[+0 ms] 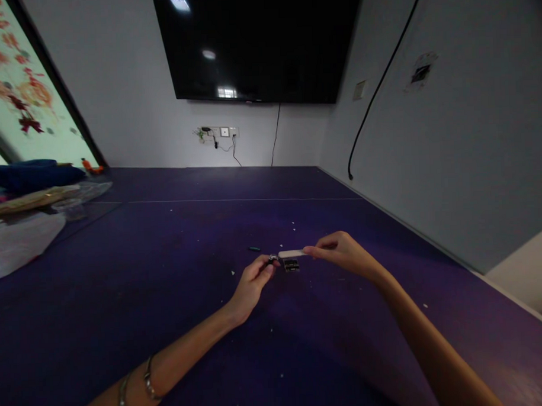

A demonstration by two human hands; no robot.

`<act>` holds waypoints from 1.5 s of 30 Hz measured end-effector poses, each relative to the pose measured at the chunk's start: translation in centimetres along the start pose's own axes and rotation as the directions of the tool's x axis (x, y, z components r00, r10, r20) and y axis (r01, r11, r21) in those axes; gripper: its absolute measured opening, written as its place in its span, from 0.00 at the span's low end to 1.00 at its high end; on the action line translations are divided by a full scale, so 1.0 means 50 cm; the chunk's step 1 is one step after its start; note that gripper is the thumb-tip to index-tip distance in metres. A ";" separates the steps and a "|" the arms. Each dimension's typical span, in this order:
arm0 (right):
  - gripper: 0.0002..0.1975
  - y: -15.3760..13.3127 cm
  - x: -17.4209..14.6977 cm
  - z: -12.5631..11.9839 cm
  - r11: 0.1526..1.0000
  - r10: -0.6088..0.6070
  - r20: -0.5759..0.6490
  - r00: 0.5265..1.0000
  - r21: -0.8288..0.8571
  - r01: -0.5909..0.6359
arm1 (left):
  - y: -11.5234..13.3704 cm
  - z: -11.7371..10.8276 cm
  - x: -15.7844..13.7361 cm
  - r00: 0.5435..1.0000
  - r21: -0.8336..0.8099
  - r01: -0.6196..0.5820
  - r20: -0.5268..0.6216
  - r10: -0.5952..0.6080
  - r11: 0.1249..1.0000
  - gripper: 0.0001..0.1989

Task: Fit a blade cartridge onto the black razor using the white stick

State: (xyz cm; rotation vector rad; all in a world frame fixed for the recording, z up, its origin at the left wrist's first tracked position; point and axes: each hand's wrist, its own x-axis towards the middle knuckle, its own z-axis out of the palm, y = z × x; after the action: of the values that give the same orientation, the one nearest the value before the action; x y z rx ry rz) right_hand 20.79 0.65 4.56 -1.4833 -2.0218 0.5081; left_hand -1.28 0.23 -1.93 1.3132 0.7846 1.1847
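Note:
My left hand (251,288) pinches a small dark and silvery piece (272,260) between thumb and fingers; its kind is too small to make out. From the right, my right hand (339,252) grips one end of a pale flat stick (291,254). The stick's free end is beside the small piece, and I cannot tell whether they touch. Just below the stick lies a small dark rectangular item (291,265) with lighter markings. A short thin green piece (254,248) rests a little beyond my left fingertips.
The broad purple surface (191,336) carries scattered white bits. At the left lie a blue cloth bundle (34,176), clear plastic (86,191) and an orange object (91,166). A black television (265,43) hangs on the far wall above sockets (224,132); a black cable (377,84) runs down the right wall.

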 end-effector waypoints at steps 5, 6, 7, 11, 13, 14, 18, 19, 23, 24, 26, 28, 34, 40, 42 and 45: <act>0.25 -0.020 -0.003 0.012 0.999 -0.021 -0.010 1.000 0.043 0.022 | 0.002 0.002 -0.001 1.000 0.001 -0.021 0.012 0.021 1.000 0.07; 0.25 -0.023 -0.003 0.016 0.998 -0.028 -0.010 1.000 0.051 0.028 | 0.002 0.003 -0.002 1.000 0.006 -0.024 0.020 0.023 1.000 0.07; 0.24 -0.023 -0.003 0.019 0.998 -0.030 -0.008 1.000 0.059 0.031 | 0.003 0.002 -0.002 0.999 0.012 -0.027 0.026 0.027 1.000 0.07; 0.24 -0.002 0.001 0.006 0.999 0.000 0.002 1.000 0.045 0.000 | 0.003 -0.002 0.001 0.999 0.018 -0.047 0.027 0.046 0.999 0.06; 0.24 0.008 0.001 -0.003 1.000 0.012 -0.019 1.000 0.012 -0.012 | 0.003 -0.004 0.004 0.998 0.009 -0.048 0.030 0.048 0.999 0.06; 0.24 0.009 0.001 -0.005 1.000 0.010 -0.033 0.999 0.004 -0.009 | 0.003 -0.004 0.004 0.998 0.005 -0.049 0.029 0.048 0.999 0.06; 0.25 -0.013 -0.002 0.013 0.998 -0.022 -0.050 0.998 0.049 0.024 | 0.006 0.003 0.000 0.999 0.013 -0.048 0.021 0.047 0.999 0.06; 0.24 -0.020 -0.003 0.020 0.998 -0.028 -0.043 0.999 0.059 0.031 | 0.007 0.004 -0.003 0.999 0.016 -0.042 0.021 0.042 0.999 0.06; 0.24 -0.023 0.000 0.028 0.995 -0.045 -0.031 0.998 0.084 0.048 | 0.014 0.003 -0.005 0.999 0.003 -0.035 0.025 0.035 0.999 0.06; 0.24 -0.017 0.001 0.024 0.995 -0.044 -0.036 0.998 0.084 0.047 | 0.017 0.001 -0.003 0.999 -0.006 -0.043 0.024 0.044 0.999 0.06; 0.22 -0.001 0.003 0.012 0.996 -0.030 -0.044 0.999 0.078 0.033 | 0.025 -0.005 0.002 0.998 -0.026 -0.065 0.010 0.065 0.998 0.05; 0.19 0.015 0.005 0.000 0.994 -0.002 -0.044 0.999 0.105 0.006 | 0.036 -0.010 0.008 0.997 -0.045 -0.081 -0.013 0.080 0.996 0.05; 0.23 0.035 0.014 -0.001 0.972 -0.019 -0.054 0.998 0.233 0.032 | 0.063 -0.018 0.020 0.995 -0.141 -0.081 -0.061 0.073 0.987 0.05; 0.20 0.027 0.020 0.039 0.991 0.076 -0.123 0.990 0.121 -0.061 | 0.067 -0.019 0.023 0.998 -0.186 -0.048 -0.052 0.039 0.981 0.04; 0.21 0.021 0.018 0.061 0.995 0.092 -0.153 0.984 -0.020 -0.096 | 0.070 -0.018 0.023 0.998 -0.199 -0.037 -0.066 0.024 0.979 0.03; 0.20 0.010 0.011 0.104 0.958 0.115 -0.151 0.982 -0.246 -0.150 | 0.073 -0.016 0.022 0.997 -0.209 -0.029 -0.075 0.013 0.977 0.03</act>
State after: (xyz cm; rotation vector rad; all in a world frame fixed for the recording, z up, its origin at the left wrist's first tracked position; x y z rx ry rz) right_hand 17.66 1.49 0.43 -1.7659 -1.9462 0.1950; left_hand -2.46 1.01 1.71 1.1117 0.6785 1.3016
